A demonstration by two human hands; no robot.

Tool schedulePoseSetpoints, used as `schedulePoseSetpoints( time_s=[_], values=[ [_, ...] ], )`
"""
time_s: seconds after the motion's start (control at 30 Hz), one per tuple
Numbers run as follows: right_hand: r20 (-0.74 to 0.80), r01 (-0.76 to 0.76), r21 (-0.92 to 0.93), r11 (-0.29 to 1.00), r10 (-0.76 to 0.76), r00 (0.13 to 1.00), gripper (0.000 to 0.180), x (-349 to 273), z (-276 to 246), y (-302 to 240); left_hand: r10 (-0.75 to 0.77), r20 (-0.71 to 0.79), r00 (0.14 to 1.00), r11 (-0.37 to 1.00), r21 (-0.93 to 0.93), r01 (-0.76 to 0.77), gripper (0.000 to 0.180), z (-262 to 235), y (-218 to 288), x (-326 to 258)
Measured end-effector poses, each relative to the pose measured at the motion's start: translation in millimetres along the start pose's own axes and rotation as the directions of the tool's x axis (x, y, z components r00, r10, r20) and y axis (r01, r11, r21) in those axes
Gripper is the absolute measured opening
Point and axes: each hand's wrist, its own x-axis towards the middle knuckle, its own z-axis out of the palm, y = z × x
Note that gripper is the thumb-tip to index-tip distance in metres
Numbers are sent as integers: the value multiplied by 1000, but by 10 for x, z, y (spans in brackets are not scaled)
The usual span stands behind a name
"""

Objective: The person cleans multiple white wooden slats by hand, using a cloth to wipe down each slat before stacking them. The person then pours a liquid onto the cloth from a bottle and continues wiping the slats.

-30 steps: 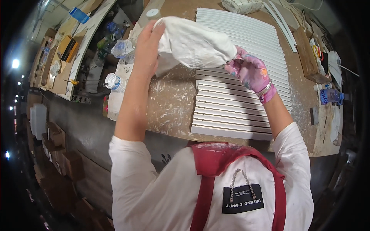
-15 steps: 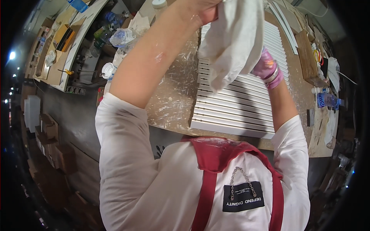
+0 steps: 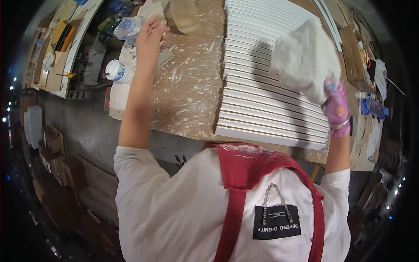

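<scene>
My right hand (image 3: 337, 105), in a pink patterned glove, is closed on a white cloth (image 3: 305, 59) that hangs bunched over the right side of a row of long white grooved strips (image 3: 266, 98). The strips lie side by side on the workbench, with thin dark gaps between them. My bare left hand (image 3: 152, 32) is over the bench's far left part, its fingers bent and slightly apart, with nothing visible in them. Beside its wrist lies a small flat pale piece (image 3: 166, 57). A translucent bottle (image 3: 185, 16) with yellowish contents stands just right of this hand.
The brown workbench (image 3: 187, 100) carries white smears. A white tub (image 3: 118, 70) sits at its left edge, near a crumpled plastic bag (image 3: 128, 28). On the right are a wooden box (image 3: 352, 56) and a plastic bottle (image 3: 373, 108). Cardboard boxes (image 3: 52, 139) stand on the floor, left.
My left hand has let go of the cloth and swung left, across to the bench's far left. My right hand has moved right and nearer, carrying the cloth and uncovering more strips.
</scene>
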Motion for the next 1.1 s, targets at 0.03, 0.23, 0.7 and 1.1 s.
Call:
schedulePoseSetpoints(
  time_s=[0.03, 0.23, 0.7, 1.1],
  values=[
    [27, -173, 70, 982, 172, 985, 35, -134, 35, 19, 37, -133, 990, 989, -138, -55, 38, 16, -44, 56],
    [31, 194, -578, 793, -216, 976, 77, -392, 306, 704, -169, -185, 968, 728, -686, -4, 51, 160, -303, 417],
    [90, -208, 724, 658, 208, 974, 49, -106, 493, 70, -394, -45, 918, 230, -972, 51, 72, 82, -330, 390],
    [95, -103, 639, 762, 54, 994, 34, 497, 948, -304, 210, 133, 968, 961, 153, -230, 101, 338, -460, 636]
  ],
)
